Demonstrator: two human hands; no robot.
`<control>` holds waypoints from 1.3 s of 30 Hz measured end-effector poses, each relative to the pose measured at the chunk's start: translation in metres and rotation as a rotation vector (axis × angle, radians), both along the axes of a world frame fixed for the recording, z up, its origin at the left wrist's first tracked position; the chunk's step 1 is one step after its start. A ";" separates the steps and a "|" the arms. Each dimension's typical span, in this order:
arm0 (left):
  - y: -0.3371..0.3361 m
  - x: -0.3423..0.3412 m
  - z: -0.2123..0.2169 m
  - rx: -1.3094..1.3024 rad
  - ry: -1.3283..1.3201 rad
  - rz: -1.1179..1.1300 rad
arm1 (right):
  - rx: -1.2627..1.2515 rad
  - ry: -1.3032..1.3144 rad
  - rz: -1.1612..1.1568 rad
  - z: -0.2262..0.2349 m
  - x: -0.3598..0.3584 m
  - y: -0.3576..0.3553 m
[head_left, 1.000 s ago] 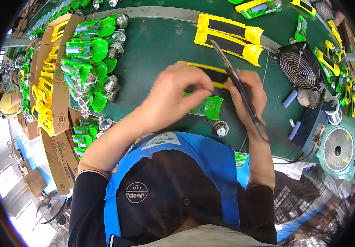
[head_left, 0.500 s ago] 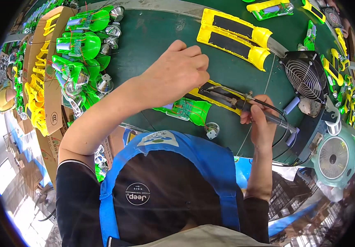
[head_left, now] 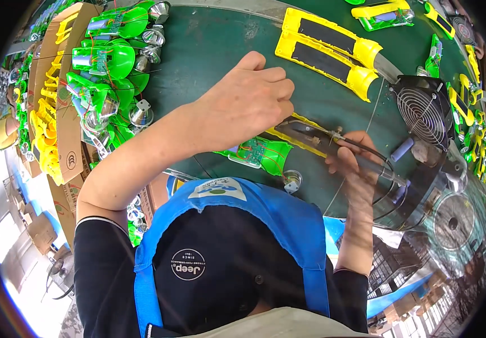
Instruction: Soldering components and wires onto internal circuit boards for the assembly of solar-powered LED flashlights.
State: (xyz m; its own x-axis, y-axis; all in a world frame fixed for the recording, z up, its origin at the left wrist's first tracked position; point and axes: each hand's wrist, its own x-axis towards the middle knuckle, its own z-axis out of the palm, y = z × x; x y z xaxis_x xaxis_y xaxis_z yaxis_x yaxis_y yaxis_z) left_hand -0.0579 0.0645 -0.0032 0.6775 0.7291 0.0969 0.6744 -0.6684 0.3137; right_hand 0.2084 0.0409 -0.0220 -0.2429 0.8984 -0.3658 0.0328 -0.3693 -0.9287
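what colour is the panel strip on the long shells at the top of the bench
Black, set into bright yellow shells; the head view shows it.

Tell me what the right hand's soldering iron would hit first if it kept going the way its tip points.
The right hand aims the soldering iron leftward; first in line is likely the left hand pinching the yellow strip, though depth is unclear.

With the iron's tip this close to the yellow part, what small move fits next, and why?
Probably ease the soldering iron tip down onto the yellow-and-black part. The right hand aims it there, the left hand steadies that part, and the green board with red wires lies alongside.
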 end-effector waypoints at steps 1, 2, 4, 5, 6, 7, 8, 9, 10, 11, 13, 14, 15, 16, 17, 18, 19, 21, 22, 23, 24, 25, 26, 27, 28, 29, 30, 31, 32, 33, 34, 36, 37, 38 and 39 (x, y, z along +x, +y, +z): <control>0.000 0.000 0.000 0.002 -0.004 -0.002 | 0.003 0.003 -0.008 -0.001 0.000 -0.001; 0.000 0.000 -0.001 0.003 -0.009 -0.005 | 0.018 -0.001 0.029 -0.001 0.001 0.001; -0.001 -0.001 -0.004 0.033 -0.002 -0.004 | 0.020 -0.015 0.036 0.000 0.003 0.002; -0.001 -0.001 -0.006 0.063 0.007 -0.004 | 0.024 -0.028 0.041 0.000 0.004 0.001; 0.001 0.000 -0.006 0.068 0.063 0.000 | 0.006 0.029 0.016 -0.001 0.007 0.001; 0.001 -0.001 -0.006 0.068 0.064 0.000 | 0.024 0.038 -0.023 0.003 0.007 -0.001; 0.001 -0.001 -0.006 0.055 0.013 0.001 | 0.041 0.048 -0.061 0.006 0.008 -0.004; 0.001 0.000 -0.006 0.041 -0.037 0.002 | 0.058 0.086 -0.063 0.003 0.013 -0.006; 0.001 0.000 -0.006 0.042 -0.033 0.001 | 0.094 0.075 -0.103 -0.002 0.016 -0.009; 0.001 0.001 -0.005 0.039 -0.001 0.002 | 0.130 0.064 -0.144 -0.006 0.020 -0.012; 0.001 0.005 -0.002 0.065 0.044 0.001 | 0.146 0.024 -0.163 -0.011 0.023 -0.016; 0.001 0.003 -0.004 0.066 0.038 0.000 | 0.201 0.081 -0.196 -0.011 0.016 -0.019; 0.001 0.001 -0.006 0.074 -0.010 0.008 | 0.256 0.138 -0.230 -0.012 0.012 -0.020; 0.000 -0.002 -0.008 0.083 -0.058 0.015 | 0.278 0.146 -0.192 -0.023 0.017 -0.022; 0.000 -0.002 -0.005 0.046 -0.043 0.003 | 0.334 0.127 -0.194 -0.026 0.016 -0.024; 0.000 0.000 -0.005 0.049 -0.035 0.000 | 0.390 0.107 -0.196 -0.028 0.015 -0.026; 0.000 0.001 -0.007 0.085 -0.031 -0.004 | 0.403 0.125 -0.217 -0.032 0.016 -0.028; 0.000 0.003 -0.004 0.122 -0.030 -0.011 | 0.463 0.168 -0.236 -0.040 0.019 -0.030; 0.000 0.003 -0.003 0.111 -0.012 -0.011 | 0.481 0.184 -0.239 -0.042 0.020 -0.030; 0.000 0.003 -0.002 0.100 0.005 -0.007 | 0.470 0.157 -0.259 -0.041 0.020 -0.031; 0.000 0.002 -0.003 0.139 0.014 -0.015 | 0.458 0.128 -0.278 -0.039 0.020 -0.031; 0.000 0.002 -0.003 0.139 0.015 -0.017 | 0.457 0.091 -0.288 -0.036 0.018 -0.031; 0.000 0.002 -0.004 0.090 -0.003 0.000 | 0.476 0.136 -0.276 -0.039 0.018 -0.030; 0.000 0.002 -0.004 0.040 -0.021 0.016 | 0.496 0.181 -0.264 -0.041 0.018 -0.029; 0.000 0.001 0.000 -0.011 -0.004 0.011 | 0.511 0.164 -0.237 -0.041 0.020 -0.029; 0.000 0.000 0.001 0.016 -0.038 0.015 | 0.508 0.177 -0.238 -0.043 0.021 -0.029; 0.000 -0.003 0.003 0.042 -0.073 0.020 | 0.510 0.173 -0.237 -0.041 0.021 -0.029; -0.004 -0.003 0.009 0.100 -0.078 0.047 | 0.504 0.159 -0.232 -0.039 0.020 -0.029; -0.010 -0.001 0.018 0.095 -0.108 0.049 | 0.498 0.146 -0.232 -0.040 0.020 -0.030; -0.016 0.002 0.025 0.091 -0.138 0.051 | 0.496 0.152 -0.236 -0.041 0.020 -0.030; -0.023 0.006 0.022 0.082 -0.128 0.024 | 0.521 0.145 -0.280 -0.044 0.018 -0.031; -0.033 0.013 0.017 0.008 -0.113 -0.003 | 0.639 0.086 -0.339 -0.047 0.017 -0.029; -0.033 0.014 0.010 0.056 -0.106 -0.006 | 0.692 0.069 -0.390 -0.045 0.015 -0.025; -0.033 0.013 0.006 0.039 -0.128 0.000 | 0.743 0.054 -0.444 -0.043 0.011 -0.022; -0.034 0.013 0.004 0.022 -0.149 0.005 | 0.751 0.051 -0.458 -0.039 0.009 -0.018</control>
